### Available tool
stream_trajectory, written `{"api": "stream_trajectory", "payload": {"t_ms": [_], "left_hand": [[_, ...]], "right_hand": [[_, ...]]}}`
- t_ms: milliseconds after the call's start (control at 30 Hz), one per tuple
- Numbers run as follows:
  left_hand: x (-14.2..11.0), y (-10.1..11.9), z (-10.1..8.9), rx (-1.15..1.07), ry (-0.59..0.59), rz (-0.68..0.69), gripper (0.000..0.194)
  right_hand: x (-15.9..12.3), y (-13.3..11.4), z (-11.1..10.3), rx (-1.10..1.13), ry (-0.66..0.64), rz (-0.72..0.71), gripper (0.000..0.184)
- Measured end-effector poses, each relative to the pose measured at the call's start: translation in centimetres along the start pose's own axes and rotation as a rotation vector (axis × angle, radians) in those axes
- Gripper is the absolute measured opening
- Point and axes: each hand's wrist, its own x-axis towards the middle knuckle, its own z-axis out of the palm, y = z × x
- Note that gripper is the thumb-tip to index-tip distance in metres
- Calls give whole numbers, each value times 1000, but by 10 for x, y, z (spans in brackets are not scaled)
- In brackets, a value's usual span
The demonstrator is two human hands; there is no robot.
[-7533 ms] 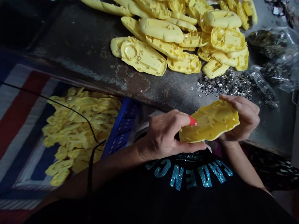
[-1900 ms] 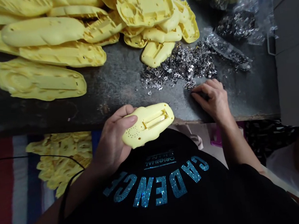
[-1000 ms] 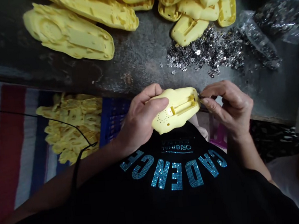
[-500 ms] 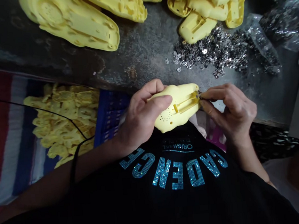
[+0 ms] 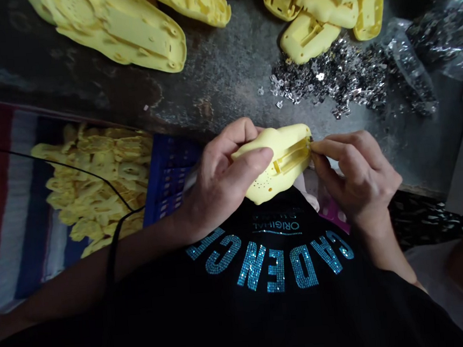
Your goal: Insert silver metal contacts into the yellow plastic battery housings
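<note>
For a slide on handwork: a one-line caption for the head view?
Left hand grips a yellow plastic housing while the right hand holds a small metal piece at its end.

A strip of grey worktop (image 5: 222,71) separates the hands (image 5: 222,182) (image 5: 357,176) from yellow housings (image 5: 122,34) and metal clips (image 5: 328,78).

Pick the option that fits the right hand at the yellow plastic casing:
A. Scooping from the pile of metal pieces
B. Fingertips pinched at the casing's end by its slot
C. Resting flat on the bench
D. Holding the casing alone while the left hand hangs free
B: the right hand has its fingertips pinched at the end of the yellow plastic casing, beside the slot, while the left hand holds the casing.
</note>
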Motion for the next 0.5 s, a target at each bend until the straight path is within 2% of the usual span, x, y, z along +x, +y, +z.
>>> {"api": "stream_trajectory", "payload": {"t_ms": [100,200,333,500], "left_hand": [[1,-2,0,-10,-54,104,28],[3,-2,1,-68,-71,54,28],[4,3,5,-59,-21,-20,29],[4,7,8,-70,-7,-25,31]], "right_hand": [[-3,0,2,18,9,-2,39],[-9,3,5,50,54,9,48],[-14,7,7,42,119,22,51],[-14,4,8,3,88,-13,54]]}}
